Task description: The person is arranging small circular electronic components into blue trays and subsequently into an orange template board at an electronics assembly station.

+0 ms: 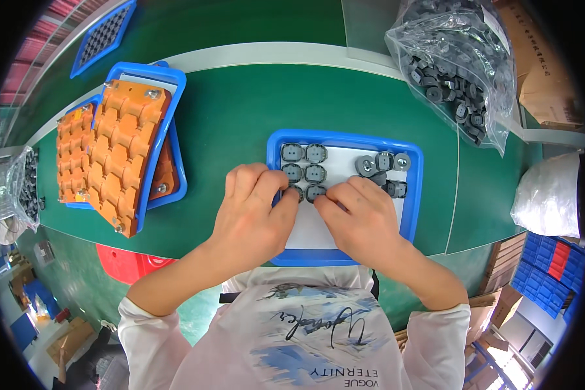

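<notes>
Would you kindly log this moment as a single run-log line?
left hand: fingertips on small grey round plastic parts | right hand: fingertips on same grid | holder: blue-rimmed rectangular tray | surface: green table

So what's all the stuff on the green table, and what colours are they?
Blue tray: one, blue rim, white sheet inside, table middle.
Small grey parts: six in neat rows, a few more loose, grey, inside the tray.
Orange moulds: two, orange, on blue trays, left.
Clear bag of grey parts: one, upper right.
White bag: one, right edge.
Green table: one, green.
Left hand: fingertips on a grey part.
Right hand: fingertips on a neighbouring part.
</notes>
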### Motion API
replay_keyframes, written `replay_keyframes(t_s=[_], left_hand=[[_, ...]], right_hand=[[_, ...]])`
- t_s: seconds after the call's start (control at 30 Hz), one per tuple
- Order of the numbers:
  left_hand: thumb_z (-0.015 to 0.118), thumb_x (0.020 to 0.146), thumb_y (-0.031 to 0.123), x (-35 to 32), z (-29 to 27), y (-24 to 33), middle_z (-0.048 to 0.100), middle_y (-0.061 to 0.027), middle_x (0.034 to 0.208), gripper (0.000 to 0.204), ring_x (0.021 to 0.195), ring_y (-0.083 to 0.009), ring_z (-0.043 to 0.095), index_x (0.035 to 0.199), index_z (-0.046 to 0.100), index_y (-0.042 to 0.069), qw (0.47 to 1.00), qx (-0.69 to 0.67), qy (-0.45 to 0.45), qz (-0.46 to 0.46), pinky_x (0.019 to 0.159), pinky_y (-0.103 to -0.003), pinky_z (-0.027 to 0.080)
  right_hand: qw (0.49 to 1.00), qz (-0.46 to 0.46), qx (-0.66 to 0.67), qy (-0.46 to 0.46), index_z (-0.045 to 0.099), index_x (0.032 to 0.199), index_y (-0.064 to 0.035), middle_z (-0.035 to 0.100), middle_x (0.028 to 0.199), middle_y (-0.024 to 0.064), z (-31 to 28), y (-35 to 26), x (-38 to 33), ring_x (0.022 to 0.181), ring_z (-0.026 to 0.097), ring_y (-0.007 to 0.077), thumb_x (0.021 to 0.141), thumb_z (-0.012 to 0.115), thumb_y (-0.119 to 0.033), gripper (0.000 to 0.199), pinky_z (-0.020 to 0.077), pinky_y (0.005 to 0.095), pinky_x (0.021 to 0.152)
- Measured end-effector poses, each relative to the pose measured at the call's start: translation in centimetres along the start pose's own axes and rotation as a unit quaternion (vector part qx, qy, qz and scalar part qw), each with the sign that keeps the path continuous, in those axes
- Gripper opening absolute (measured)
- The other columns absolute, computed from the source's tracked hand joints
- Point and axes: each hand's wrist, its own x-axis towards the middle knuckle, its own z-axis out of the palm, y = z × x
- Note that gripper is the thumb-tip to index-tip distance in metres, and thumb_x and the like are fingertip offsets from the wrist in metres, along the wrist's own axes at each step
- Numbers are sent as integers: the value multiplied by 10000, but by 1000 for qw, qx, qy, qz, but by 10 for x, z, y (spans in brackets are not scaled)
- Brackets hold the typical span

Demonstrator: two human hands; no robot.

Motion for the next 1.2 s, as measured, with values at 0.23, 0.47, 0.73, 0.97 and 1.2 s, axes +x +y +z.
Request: replay_keyframes(t_s=[0.23, 0.47, 0.73, 0.97, 1.2], left_hand=[[817, 670, 48, 8, -4, 0, 591, -78, 1056, 341, 1031, -325, 517, 999, 727, 49, 1000, -9, 9, -14, 872, -443, 437], [737, 703, 78, 47, 25, 28, 590, -80, 965, 324, 930, -280, 551, 1019, 692, 21, 996, -51, -7, 79, 812, -399, 474], [709, 711, 82, 48, 34, 36, 512, -71, 800, 140, 814, -260, 507, 817, 642, 20, 987, -69, -67, 126, 702, -379, 441], [814, 647, 75, 1, -3, 29, 541, -69, 843, 236, 806, -273, 527, 815, 654, 32, 995, -59, -37, 75, 671, -395, 431], [830, 632, 100, -8, -15, 22, 572, -86, 929, 255, 910, -305, 549, 826, 678, 35, 995, -63, -67, 29, 775, -438, 462]], right_hand=[[1000, 26, -14, 0, 716, 957, -52, 625, 1009, 79, -23, 6, 2, 927, 569, 285, 674, 774, -46, 289, 492, 398, 815], [986, 124, -104, -50, 699, 1058, -81, 536, 1427, 137, -65, 23, -15, 1327, 436, 391, 687, 829, -37, 395, 397, 488, 1065], [991, 127, -29, 6, 676, 1044, -47, 658, 1132, 109, -51, 40, -29, 1170, 557, 359, 695, 812, -12, 376, 419, 477, 1023], [995, 99, 12, 16, 697, 1014, -29, 632, 974, 116, -74, 35, -17, 1010, 582, 341, 715, 756, 22, 309, 492, 433, 851], [988, 57, 43, -141, 740, 998, -37, 552, 901, 88, -60, 7, -15, 945, 535, 320, 733, 716, 26, 274, 462, 411, 842]])
